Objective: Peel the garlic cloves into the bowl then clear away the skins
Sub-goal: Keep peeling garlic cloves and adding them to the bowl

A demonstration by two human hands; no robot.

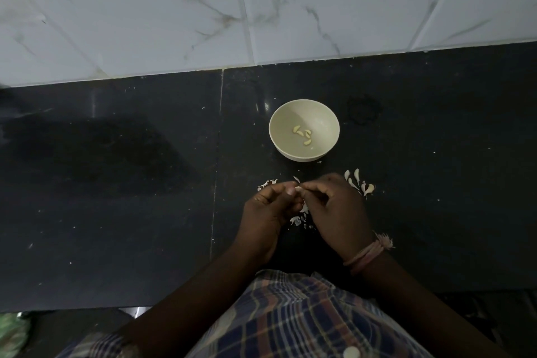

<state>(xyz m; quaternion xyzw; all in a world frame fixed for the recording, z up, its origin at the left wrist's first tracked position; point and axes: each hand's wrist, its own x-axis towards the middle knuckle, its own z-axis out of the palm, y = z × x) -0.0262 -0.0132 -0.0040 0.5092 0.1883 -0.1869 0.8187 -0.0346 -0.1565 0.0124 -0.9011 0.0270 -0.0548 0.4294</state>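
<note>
1. I am in the peeling step: my left hand [271, 206] and right hand [338, 206] meet just below the centre of the frame, over the dark desk [116, 183], working one garlic clove [297, 189] between them.
2. My left grip is pinched on the clove, thumb on top; my right grip is curled close against it, fingertips apparently nipping its skin, though the exact contact is too small to tell.
3. Both wrists angle inward, forearms coming up from the lower edge of the frame.
4. The bowl [304, 129] stands just above my hands and holds a few peeled cloves [302, 134].
5. Unpeeled cloves [359, 183] lie right of my hands; loose skins [297, 219] lie beneath and left of them.
6. Next, I judge, the skin must come free before the clove goes into the bowl; clearing skins is not yet begun.
</note>
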